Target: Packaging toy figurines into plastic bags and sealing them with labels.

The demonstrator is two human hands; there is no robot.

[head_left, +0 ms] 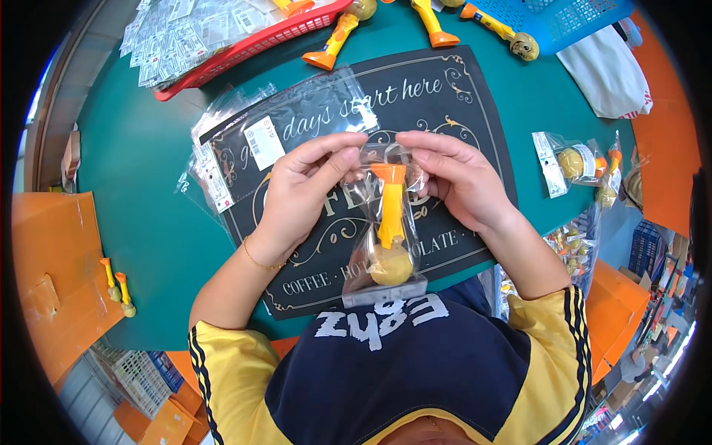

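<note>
Mat (326, 237) on table (159, 245) before me. Bagged toy (391, 215) over mat, between my left hand (300, 189) and right hand (463, 178). Bags (263, 141) on mat's far left. Behind mat: packet basket (252, 47) left, second basket (556, 26) right.

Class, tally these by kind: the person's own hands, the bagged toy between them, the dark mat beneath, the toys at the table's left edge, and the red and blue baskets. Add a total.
Hands: 2 (left hand, right hand)
Bagged toy: 1
Dark mat: 1
Left-edge toys: 2
Baskets: 2 (red basket, blue basket)
Total: 8
</note>
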